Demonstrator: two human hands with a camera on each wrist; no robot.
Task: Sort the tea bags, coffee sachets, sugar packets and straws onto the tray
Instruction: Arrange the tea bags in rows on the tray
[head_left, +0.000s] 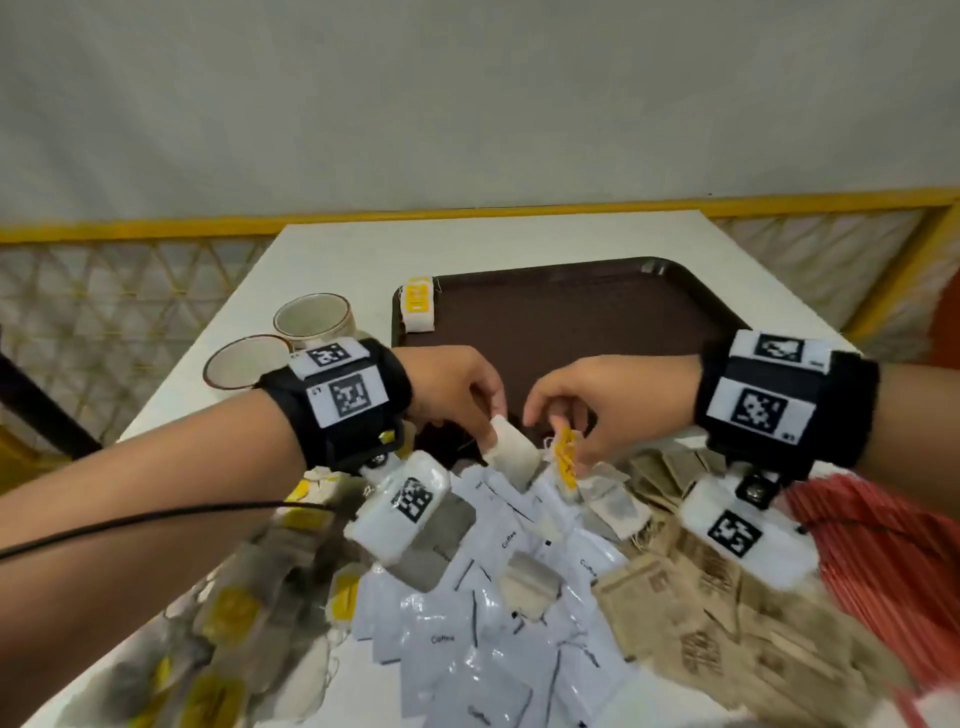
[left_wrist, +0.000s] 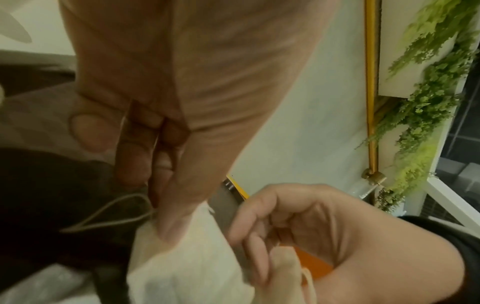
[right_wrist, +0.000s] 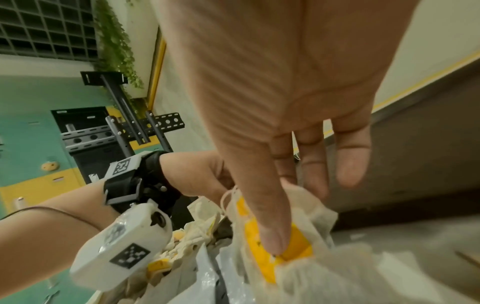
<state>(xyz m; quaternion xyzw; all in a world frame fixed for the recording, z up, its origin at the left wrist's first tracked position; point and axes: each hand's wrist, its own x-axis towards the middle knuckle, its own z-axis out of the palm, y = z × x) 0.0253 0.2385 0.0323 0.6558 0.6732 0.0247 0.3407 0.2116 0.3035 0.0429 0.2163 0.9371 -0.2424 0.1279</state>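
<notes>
My left hand (head_left: 470, 397) pinches a pale tea bag (head_left: 511, 452) by its top edge, lifted over the pile at the near rim of the dark brown tray (head_left: 597, 322). The same tea bag (left_wrist: 187, 253) hangs below my left thumb in the left wrist view. My right hand (head_left: 576, 410) pinches a second tea bag with a yellow tag (head_left: 566, 460), thumb pressed on the yellow tag (right_wrist: 275, 246). One tea bag (head_left: 420, 309) lies on the tray's far left corner. White coffee sachets (head_left: 467, 639), brown sugar packets (head_left: 691, 608), loose tea bags (head_left: 234, 613) and red straws (head_left: 878, 561) lie heaped on the table.
Two cream mugs (head_left: 311, 322) (head_left: 244, 364) stand left of the tray on the white table (head_left: 332, 260). A yellow-framed lattice rail (head_left: 130, 291) runs behind the table. A black cable (head_left: 156, 517) crosses my left forearm.
</notes>
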